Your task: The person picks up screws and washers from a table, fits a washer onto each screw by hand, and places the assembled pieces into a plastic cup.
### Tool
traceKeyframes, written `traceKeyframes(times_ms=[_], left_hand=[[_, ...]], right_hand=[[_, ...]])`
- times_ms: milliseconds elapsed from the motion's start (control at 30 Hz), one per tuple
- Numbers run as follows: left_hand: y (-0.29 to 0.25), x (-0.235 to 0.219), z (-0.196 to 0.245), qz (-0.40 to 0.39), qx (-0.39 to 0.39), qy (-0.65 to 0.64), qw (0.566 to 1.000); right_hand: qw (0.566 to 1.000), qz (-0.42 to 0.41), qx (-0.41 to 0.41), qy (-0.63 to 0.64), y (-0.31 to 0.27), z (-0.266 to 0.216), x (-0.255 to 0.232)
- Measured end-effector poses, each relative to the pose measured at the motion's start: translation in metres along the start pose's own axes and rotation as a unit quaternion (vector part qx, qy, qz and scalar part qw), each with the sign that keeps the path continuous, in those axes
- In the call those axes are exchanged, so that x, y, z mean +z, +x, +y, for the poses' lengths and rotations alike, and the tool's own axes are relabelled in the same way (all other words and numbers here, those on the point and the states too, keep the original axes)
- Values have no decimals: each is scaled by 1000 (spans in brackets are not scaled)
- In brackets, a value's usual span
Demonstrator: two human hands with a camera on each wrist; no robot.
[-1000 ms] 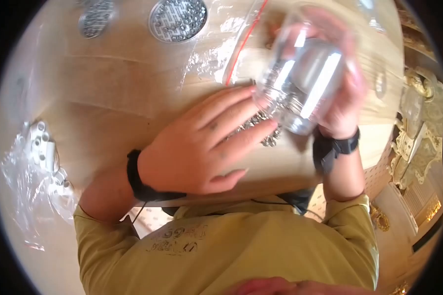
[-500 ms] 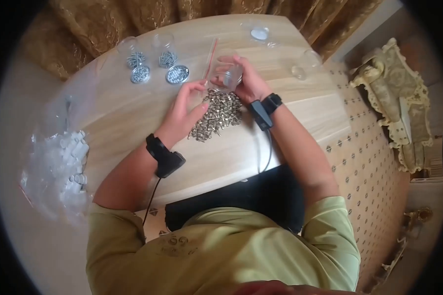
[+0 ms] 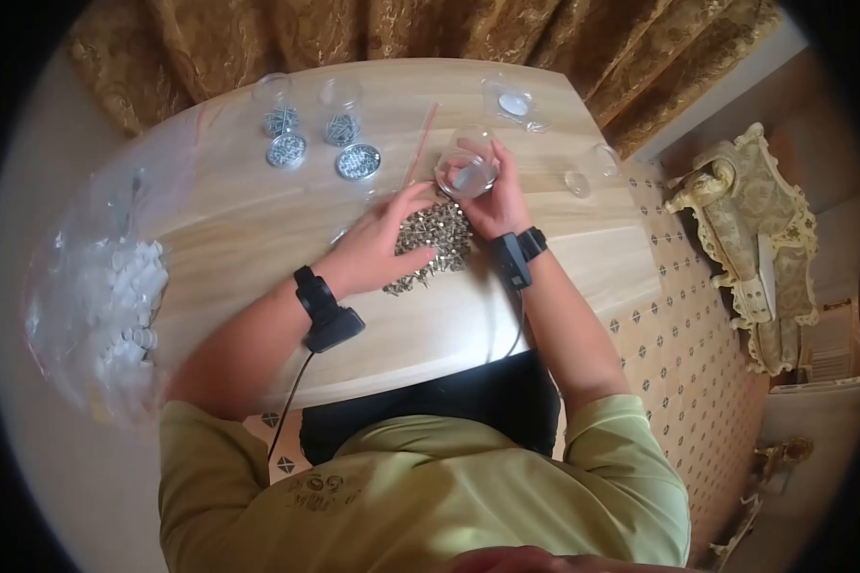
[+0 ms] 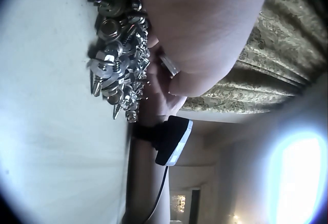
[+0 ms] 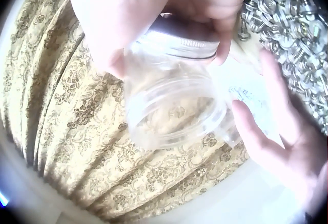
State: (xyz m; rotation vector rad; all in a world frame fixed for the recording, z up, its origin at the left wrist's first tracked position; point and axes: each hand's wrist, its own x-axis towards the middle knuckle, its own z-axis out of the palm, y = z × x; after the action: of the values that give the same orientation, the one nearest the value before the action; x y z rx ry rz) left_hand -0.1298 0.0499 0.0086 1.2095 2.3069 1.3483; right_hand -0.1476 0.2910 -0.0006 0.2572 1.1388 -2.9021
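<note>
A clear jar (image 3: 468,164) is gripped by my right hand (image 3: 503,202), raised over the far edge of a heap of metal screws with washers (image 3: 441,239). In the right wrist view the fingers wrap the jar's silver-banded end (image 5: 179,45), and its clear end (image 5: 174,126) faces away from the palm. No screws show inside the jar. My left hand (image 3: 371,250) lies along the heap's left side, fingers extended and thumb apart, with nothing held. Seen from the left wrist, the screws (image 4: 120,62) lie piled right beside that hand.
At the back left stand two clear jars of screws (image 3: 280,116), with two round lids holding small metal pieces (image 3: 358,162) before them. A bag of white plastic fittings (image 3: 134,286) lies left. A red-striped clear bag (image 3: 422,143) and clear containers (image 3: 578,183) lie farther back.
The head view has swung from a close look at the hands to the whole table. My left hand has shifted nearer over the heap; the jar stays in my right hand, its tilt changed.
</note>
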Motion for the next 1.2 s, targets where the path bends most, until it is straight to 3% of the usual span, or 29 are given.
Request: traceKeyframes(times_ms=[100,267,333,467,700,767,800,900,1100,1200], left_hand=[[0,-3,1,-15,35,-29,999],[2,-7,4,-44,25,-19,999],[1,-3,2,6,46,51,998],[3,3,1,4,37,64,997],[6,5,2,-1,34,26,999],[8,4,4,-2,38,47,998],[7,3,6,-13,16,23,1000],[6,0,13,-49,-13,-14,999],[5,8,15,-65,-27,-57,996],[2,14,22,-48,-25,-82,995]], right_hand=[[1000,-6,22,11,-1,1,-6],[996,29,60,63,-9,-2,7],[993,-3,98,68,-10,-2,7],[990,6,105,89,-11,-4,3],[980,-62,97,160,13,7,-8],[960,-139,99,223,16,6,1],[974,-93,92,187,17,6,4],[976,-80,99,180,21,8,6],[966,-149,112,178,31,17,-7],[984,-23,122,127,16,1,9]])
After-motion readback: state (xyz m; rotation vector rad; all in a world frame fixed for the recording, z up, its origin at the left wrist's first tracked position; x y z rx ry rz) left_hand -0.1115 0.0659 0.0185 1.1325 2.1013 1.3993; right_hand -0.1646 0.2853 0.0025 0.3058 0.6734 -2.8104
